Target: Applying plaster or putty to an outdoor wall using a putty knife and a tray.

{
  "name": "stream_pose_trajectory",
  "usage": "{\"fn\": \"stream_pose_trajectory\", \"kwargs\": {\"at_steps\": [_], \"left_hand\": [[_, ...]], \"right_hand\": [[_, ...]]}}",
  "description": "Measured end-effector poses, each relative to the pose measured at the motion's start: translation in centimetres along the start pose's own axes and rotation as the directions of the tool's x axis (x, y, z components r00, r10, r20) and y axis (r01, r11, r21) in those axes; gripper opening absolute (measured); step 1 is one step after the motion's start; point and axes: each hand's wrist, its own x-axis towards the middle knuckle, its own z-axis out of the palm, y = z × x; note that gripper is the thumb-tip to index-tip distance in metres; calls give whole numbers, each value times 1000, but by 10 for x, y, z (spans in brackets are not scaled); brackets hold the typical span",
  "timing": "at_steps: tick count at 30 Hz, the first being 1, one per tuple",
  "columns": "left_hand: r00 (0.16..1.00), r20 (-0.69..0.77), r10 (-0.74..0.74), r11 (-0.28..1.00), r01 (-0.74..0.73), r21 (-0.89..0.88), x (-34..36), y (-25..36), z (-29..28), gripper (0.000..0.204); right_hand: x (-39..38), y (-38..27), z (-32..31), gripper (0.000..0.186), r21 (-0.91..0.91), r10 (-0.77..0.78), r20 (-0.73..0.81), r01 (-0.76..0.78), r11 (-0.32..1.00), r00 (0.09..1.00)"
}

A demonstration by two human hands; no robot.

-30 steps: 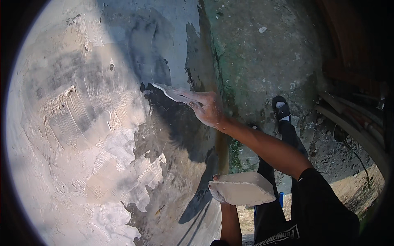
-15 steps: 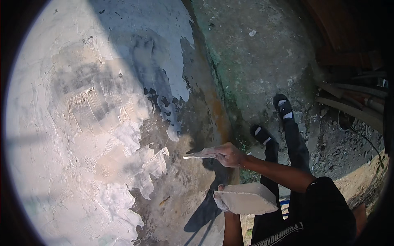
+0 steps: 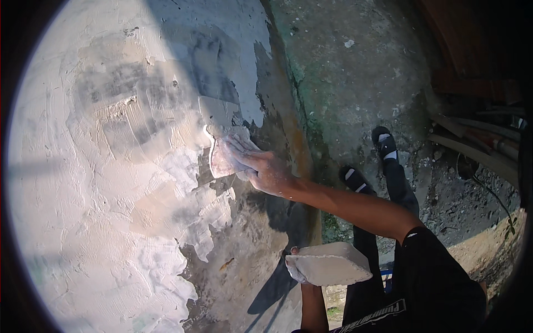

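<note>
My right hand (image 3: 266, 171) reaches out to the wall (image 3: 111, 211), which is partly coated in whitish putty. Its fingers lie along a thin, putty-smeared flat spreader blade (image 3: 219, 158), gripped against the surface where pale coating meets bare grey. A bead of wet putty runs along the blade's far edge. Lower down, my left hand (image 3: 296, 271) grips one end of a pale, putty-caked, pan-like block (image 3: 336, 265). Its thumb tip shows at the upper corner, with the fingers at the side. What the block is made of, I cannot tell.
A greenish-grey concrete floor (image 3: 350, 72) meets the wall's base. My feet, in dark shoes (image 3: 384, 141), stand on it. Planks and pipe-like pieces (image 3: 483, 141) lie at the right, near rubble (image 3: 461, 194) and a thin plant stem (image 3: 508, 225).
My right hand has moved up and left with the blade, from edge-on near the bare patch to lying against the wall. My left hand and the block have barely shifted.
</note>
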Motion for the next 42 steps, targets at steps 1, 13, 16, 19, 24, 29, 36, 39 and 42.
{"fn": "stream_pose_trajectory", "kwargs": {"at_steps": [1,13,16,19,24,29,36,39,42], "left_hand": [[1000,2,4,1000,-4,0,-1,0,4,33],[980,123,-155,975,172,-140,-22,-1,-41,35],[970,167,-177,966,204,-159,-22,-2,-33,35],[974,144,-172,959,199,-202,-24,-4,-27,37],[982,151,-112,982,132,-132,-27,5,-48,40],[982,115,-153,979,166,-115,-28,6,-70,43],[973,193,-127,957,172,-235,-19,23,-82,38],[888,458,-40,903,229,-365,-8,27,-31,33],[824,556,-107,821,388,-418,-5,38,-26,29]], "right_hand": [[-16,-3,-2,62,-6,20,87,-20,1000,996],[-108,-21,-54,30,170,315,277,-369,914,908],[-20,17,-68,31,-113,346,-162,-365,924,924],[71,48,-70,32,-110,118,-193,-141,984,974],[93,41,-50,33,-15,33,-89,-35,999,995],[33,15,-36,31,-50,82,-26,-84,995,996],[-88,-4,-15,50,-61,63,38,-61,996,997],[-141,-23,5,59,-17,48,95,-47,999,994],[-181,-33,21,62,56,75,127,-83,995,989]]}}
